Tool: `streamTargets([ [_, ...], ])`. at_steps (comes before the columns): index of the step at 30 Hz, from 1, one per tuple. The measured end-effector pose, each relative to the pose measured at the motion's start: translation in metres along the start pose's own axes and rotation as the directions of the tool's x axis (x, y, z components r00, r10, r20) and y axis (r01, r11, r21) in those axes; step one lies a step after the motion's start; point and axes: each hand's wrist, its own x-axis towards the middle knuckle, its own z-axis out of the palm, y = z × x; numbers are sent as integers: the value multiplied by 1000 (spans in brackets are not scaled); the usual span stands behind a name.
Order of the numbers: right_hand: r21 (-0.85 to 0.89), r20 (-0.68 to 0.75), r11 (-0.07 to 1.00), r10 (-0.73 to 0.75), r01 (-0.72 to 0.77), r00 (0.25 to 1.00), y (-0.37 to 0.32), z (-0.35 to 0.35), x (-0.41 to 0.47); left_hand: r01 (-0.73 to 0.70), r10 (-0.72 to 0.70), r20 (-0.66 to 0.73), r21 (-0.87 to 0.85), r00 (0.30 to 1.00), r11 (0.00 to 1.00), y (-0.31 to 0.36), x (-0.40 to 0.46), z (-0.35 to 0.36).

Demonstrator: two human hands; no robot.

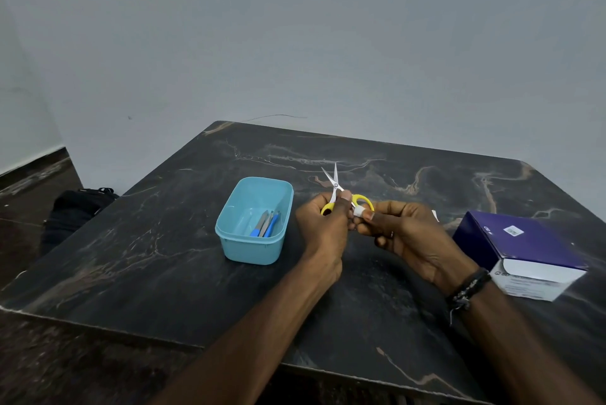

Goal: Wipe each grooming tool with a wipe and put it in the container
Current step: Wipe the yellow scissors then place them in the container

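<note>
Here the left hand (323, 224) grips the yellow-handled scissors (341, 196), blades apart, while the right hand's (403, 230) fingers (369, 216) pinch a white wipe (359, 210) against one handle loop.

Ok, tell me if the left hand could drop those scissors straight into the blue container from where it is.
Probably yes. The left hand grips the scissors just right of the blue container, which is open-topped, with nothing between them. The right hand, pinching a wipe on one handle, would have to let go first.

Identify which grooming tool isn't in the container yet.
The yellow-handled scissors, blades open, gripped in the left hand. The blue-handled tools already lie inside the light blue plastic container.
</note>
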Motion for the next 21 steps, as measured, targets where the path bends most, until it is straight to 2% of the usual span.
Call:
streamTargets([
  [7,-50,1,998,25,-25,1000,3,5,-1,40,-39,17,-57,999,998,-2,1,0],
  [14,52,-11,997,50,-49,999,3,7,0,82,-80,24,-117,997,990,-2,3,1],
  [21,94,-17,993,79,-77,997,0,4,2,-1,0,-8,-20,1000,1000,0,0,1],
])
